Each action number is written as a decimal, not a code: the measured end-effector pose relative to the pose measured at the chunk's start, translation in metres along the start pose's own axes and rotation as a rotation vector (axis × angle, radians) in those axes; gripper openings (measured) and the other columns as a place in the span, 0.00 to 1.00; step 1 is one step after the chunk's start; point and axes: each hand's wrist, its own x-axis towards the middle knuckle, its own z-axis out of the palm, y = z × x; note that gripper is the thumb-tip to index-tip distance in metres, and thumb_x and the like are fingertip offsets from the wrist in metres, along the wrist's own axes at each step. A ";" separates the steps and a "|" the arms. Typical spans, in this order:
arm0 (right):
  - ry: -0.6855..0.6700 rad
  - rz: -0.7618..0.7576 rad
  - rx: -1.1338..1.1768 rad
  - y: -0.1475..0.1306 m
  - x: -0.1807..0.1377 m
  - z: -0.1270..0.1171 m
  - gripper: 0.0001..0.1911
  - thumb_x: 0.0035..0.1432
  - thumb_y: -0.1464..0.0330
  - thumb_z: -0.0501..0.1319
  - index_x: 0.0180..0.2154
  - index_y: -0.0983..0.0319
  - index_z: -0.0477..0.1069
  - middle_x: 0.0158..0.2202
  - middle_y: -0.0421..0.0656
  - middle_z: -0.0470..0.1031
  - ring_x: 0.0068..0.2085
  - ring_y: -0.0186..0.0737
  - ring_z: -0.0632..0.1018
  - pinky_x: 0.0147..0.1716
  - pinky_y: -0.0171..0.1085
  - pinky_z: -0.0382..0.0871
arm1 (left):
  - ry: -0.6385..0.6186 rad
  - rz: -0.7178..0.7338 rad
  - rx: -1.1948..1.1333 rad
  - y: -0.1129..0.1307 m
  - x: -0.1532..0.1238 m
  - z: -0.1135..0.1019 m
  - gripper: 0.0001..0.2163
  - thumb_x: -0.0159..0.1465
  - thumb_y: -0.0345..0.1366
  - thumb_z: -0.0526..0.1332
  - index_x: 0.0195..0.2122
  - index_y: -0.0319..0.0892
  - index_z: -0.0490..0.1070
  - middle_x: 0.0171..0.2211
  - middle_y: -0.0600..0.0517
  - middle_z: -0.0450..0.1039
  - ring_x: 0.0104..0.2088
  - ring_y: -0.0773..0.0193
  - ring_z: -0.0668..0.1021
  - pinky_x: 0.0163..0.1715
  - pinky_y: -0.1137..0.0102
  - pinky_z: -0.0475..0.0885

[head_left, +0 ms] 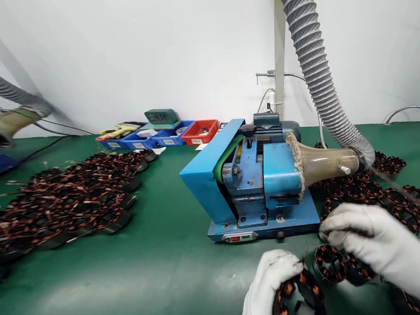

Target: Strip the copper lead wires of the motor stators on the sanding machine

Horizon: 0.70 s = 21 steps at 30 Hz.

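My left hand (270,285), in a white glove, is closed round a black ring-shaped stator with copper windings (298,302) near the bottom edge. My right hand (382,250), also gloved, reaches down with fingers curled over another wound stator (329,263) lying on the green mat; its fingertips pinch thin wire ends that I cannot make out clearly. Just behind both hands stands a small blue belt grinder (249,183) with a green belt and a red and green switch at its base.
A grey ribbed suction hose (312,63) runs down to a tan funnel (322,162) at the machine's right. Several wound stators lie at the right (376,188) and in a large pile at the left (69,201). Blue and red bins (172,135) stand at the back.
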 end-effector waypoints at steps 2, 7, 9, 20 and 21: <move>0.165 0.180 0.202 -0.002 -0.004 0.043 0.10 0.59 0.65 0.59 0.40 0.58 0.77 0.39 0.46 0.80 0.40 0.43 0.80 0.40 0.37 0.75 | 0.065 0.069 0.082 0.002 0.004 0.007 0.34 0.44 0.25 0.70 0.52 0.55 0.65 0.44 0.51 0.68 0.45 0.58 0.76 0.43 0.68 0.74; 0.541 0.266 0.312 0.008 0.011 0.118 0.14 0.54 0.67 0.59 0.42 0.61 0.76 0.43 0.48 0.81 0.45 0.48 0.80 0.46 0.41 0.73 | 0.291 0.048 0.200 -0.030 0.018 0.031 0.30 0.48 0.26 0.66 0.51 0.53 0.62 0.46 0.50 0.65 0.48 0.57 0.74 0.48 0.63 0.72; 0.553 0.314 0.291 0.014 0.023 0.123 0.15 0.54 0.66 0.57 0.42 0.61 0.77 0.42 0.48 0.81 0.44 0.48 0.80 0.46 0.43 0.74 | 0.358 -0.058 0.162 -0.045 0.026 0.037 0.24 0.50 0.29 0.66 0.49 0.51 0.65 0.46 0.48 0.67 0.46 0.55 0.75 0.47 0.60 0.72; 0.441 0.460 0.084 0.001 0.062 0.096 0.15 0.58 0.64 0.54 0.37 0.62 0.78 0.37 0.50 0.82 0.38 0.51 0.81 0.43 0.48 0.73 | 0.472 -0.369 -0.320 -0.023 0.077 0.040 0.18 0.44 0.35 0.67 0.37 0.44 0.66 0.37 0.47 0.76 0.37 0.58 0.79 0.40 0.64 0.74; 0.429 0.474 0.063 0.000 0.064 0.094 0.15 0.58 0.64 0.54 0.37 0.62 0.78 0.37 0.50 0.82 0.38 0.51 0.80 0.43 0.49 0.72 | 0.498 -0.381 -0.339 -0.020 0.080 0.040 0.17 0.44 0.34 0.67 0.36 0.44 0.66 0.36 0.47 0.76 0.37 0.58 0.79 0.40 0.64 0.74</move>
